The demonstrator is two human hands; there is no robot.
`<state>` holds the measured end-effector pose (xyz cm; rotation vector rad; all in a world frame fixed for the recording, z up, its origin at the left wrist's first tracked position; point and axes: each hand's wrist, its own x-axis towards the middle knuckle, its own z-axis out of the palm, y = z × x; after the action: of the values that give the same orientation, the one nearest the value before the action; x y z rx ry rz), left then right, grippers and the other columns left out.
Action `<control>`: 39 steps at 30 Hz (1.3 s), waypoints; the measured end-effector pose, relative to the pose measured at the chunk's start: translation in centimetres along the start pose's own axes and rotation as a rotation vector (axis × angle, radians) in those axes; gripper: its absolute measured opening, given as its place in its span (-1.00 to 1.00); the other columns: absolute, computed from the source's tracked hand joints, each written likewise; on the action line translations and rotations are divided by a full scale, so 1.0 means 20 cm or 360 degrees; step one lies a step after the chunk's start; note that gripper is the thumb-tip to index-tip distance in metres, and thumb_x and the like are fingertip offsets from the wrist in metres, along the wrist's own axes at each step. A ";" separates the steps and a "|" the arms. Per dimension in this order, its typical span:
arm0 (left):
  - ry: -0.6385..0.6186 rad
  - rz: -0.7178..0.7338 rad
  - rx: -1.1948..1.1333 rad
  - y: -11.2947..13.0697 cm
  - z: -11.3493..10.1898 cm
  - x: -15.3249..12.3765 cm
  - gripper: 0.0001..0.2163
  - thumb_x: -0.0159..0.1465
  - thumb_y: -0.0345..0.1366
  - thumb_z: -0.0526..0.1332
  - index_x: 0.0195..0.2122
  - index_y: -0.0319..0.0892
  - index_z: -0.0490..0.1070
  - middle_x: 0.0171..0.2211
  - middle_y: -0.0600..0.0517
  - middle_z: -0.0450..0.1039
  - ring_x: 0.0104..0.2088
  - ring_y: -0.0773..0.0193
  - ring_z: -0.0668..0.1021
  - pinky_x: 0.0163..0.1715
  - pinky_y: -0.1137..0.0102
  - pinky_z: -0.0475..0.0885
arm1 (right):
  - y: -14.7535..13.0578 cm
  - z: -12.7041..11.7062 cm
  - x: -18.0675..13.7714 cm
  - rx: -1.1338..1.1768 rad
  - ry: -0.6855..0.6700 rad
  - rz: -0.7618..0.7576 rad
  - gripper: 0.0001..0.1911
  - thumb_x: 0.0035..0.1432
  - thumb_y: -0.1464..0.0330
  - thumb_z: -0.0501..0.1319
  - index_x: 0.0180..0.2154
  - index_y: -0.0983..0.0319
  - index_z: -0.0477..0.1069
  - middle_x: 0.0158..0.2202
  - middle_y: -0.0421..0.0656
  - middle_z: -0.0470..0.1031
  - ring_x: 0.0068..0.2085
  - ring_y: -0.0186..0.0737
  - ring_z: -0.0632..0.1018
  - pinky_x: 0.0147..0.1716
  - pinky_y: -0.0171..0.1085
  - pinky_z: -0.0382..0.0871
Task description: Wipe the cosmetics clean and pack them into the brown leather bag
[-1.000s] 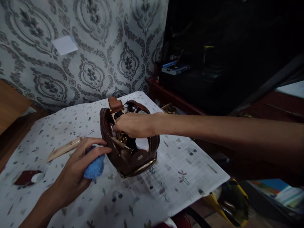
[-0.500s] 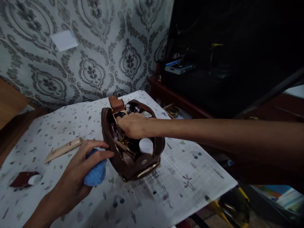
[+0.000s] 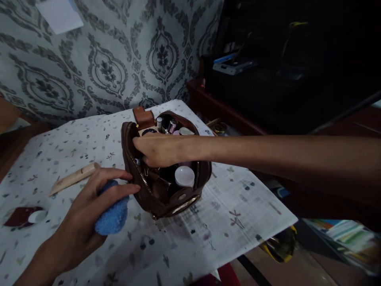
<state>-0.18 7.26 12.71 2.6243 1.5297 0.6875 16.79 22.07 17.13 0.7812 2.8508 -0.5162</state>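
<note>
A brown leather pouch (image 3: 166,198) stands open on the patterned tablecloth (image 3: 208,222), packed with small bottles, tubes and a white-capped jar (image 3: 184,176). My right hand (image 3: 157,149) reaches into the pouch from the right, fingers curled down among the items; what they grip is hidden. My left hand (image 3: 89,210) rests on the cloth left of the pouch, holding a blue fluffy sponge (image 3: 111,216), fingertips touching the pouch's zip edge.
A beige tube (image 3: 71,179) lies on the cloth to the left, and a dark red case with a white pad (image 3: 25,215) sits at the far left. Patterned wallpaper (image 3: 119,59) is behind. A dark wooden shelf unit (image 3: 238,103) stands to the right, beyond the table's edge.
My right hand has shifted toward the pouch's left side, deeper among the items. The view has tilted downward. My left hand stays on the blue sponge.
</note>
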 end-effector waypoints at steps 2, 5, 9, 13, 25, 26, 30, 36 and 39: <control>0.0004 -0.0012 -0.0028 -0.01 0.00 0.00 -0.59 0.32 -0.49 0.01 0.08 0.11 0.38 0.03 -0.02 0.34 0.02 0.09 0.46 -0.04 0.20 0.38 | 0.01 0.00 -0.02 -0.0038 -0.0005 -0.0026 -0.75 0.19 0.60 0.16 -0.09 0.47 0.48 -0.16 0.08 0.59 -0.21 -0.16 0.58 -0.39 -0.33 0.31; -0.0022 -0.0036 -0.0067 -0.02 0.01 -0.02 -0.57 0.30 -0.48 0.02 0.09 0.12 0.38 0.05 -0.02 0.33 0.03 0.07 0.46 0.00 0.15 0.37 | 0.02 0.01 -0.05 -0.0059 -0.0018 -0.0057 -0.75 0.16 0.63 0.17 -0.13 0.40 0.51 -0.21 -0.02 0.59 -0.31 -0.24 0.55 -0.43 -0.34 0.27; -0.0051 -0.0062 -0.0094 -0.03 0.01 -0.04 -0.57 0.31 -0.44 0.02 0.12 0.15 0.36 0.07 -0.02 0.31 0.07 0.04 0.44 0.01 0.16 0.37 | 0.04 0.03 -0.12 -0.0129 -0.0036 -0.0212 -0.80 0.17 0.60 0.18 -0.22 0.33 0.53 -0.32 -0.12 0.56 -0.42 -0.30 0.48 -0.46 -0.33 0.22; -0.0116 -0.0002 -0.0090 -0.04 0.00 -0.03 -0.55 0.30 -0.47 0.03 0.14 0.11 0.31 0.08 -0.02 0.25 0.09 0.11 0.39 0.01 0.23 0.36 | 0.04 0.06 -0.17 -0.0169 -0.0199 -0.0332 -0.83 0.21 0.60 0.15 -0.28 0.33 0.51 -0.45 -0.16 0.50 -0.46 -0.32 0.43 -0.43 -0.30 0.19; -0.0040 -0.0030 -0.0091 -0.03 0.02 -0.04 -0.56 0.32 -0.49 -0.01 0.12 0.09 0.36 0.09 -0.03 0.31 0.10 0.11 0.43 0.03 0.22 0.40 | 0.07 0.04 -0.19 -0.0006 -0.0214 -0.0326 -0.86 0.21 0.61 0.17 -0.34 0.37 0.48 -0.40 -0.17 0.45 -0.40 -0.36 0.37 -0.42 -0.32 0.16; -0.0030 -0.0021 -0.0085 -0.03 0.02 -0.04 -0.58 0.33 -0.47 -0.02 0.12 0.08 0.37 0.09 -0.04 0.32 0.09 0.11 0.44 0.02 0.22 0.42 | 0.08 0.03 -0.20 0.0016 -0.0145 -0.0291 -0.85 0.22 0.61 0.16 -0.34 0.36 0.48 -0.40 -0.17 0.45 -0.41 -0.37 0.37 -0.42 -0.32 0.15; -0.0005 -0.0009 -0.0110 -0.04 0.02 -0.03 -0.60 0.34 -0.43 -0.03 0.11 0.05 0.39 0.10 -0.06 0.35 0.05 0.11 0.48 -0.02 0.26 0.46 | 0.10 0.03 -0.22 0.0074 0.0020 -0.0050 -0.81 0.22 0.62 0.11 -0.32 0.35 0.47 -0.43 -0.16 0.46 -0.45 -0.37 0.36 -0.45 -0.34 0.13; 0.0001 -0.0002 -0.0147 -0.04 0.02 -0.03 -0.58 0.29 -0.48 0.06 0.11 0.05 0.40 0.10 -0.08 0.38 0.04 0.11 0.49 -0.08 0.31 0.48 | 0.04 0.07 -0.19 -0.0054 -0.0188 -0.0177 -0.82 0.16 0.65 0.14 -0.32 0.39 0.50 -0.40 -0.09 0.50 -0.41 -0.31 0.41 -0.45 -0.33 0.16; -0.0016 -0.0005 -0.0163 -0.03 0.02 -0.04 -0.55 0.29 -0.49 0.05 0.16 0.05 0.37 0.14 -0.09 0.36 0.07 0.11 0.49 -0.09 0.32 0.49 | 0.05 0.10 -0.19 -0.0002 -0.0030 -0.0157 -0.79 0.19 0.64 0.11 -0.26 0.38 0.51 -0.36 -0.08 0.53 -0.39 -0.31 0.44 -0.43 -0.35 0.19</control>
<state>-0.86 7.08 11.86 2.5469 1.4545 0.7302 20.64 20.45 15.73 0.6343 2.8830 -0.5317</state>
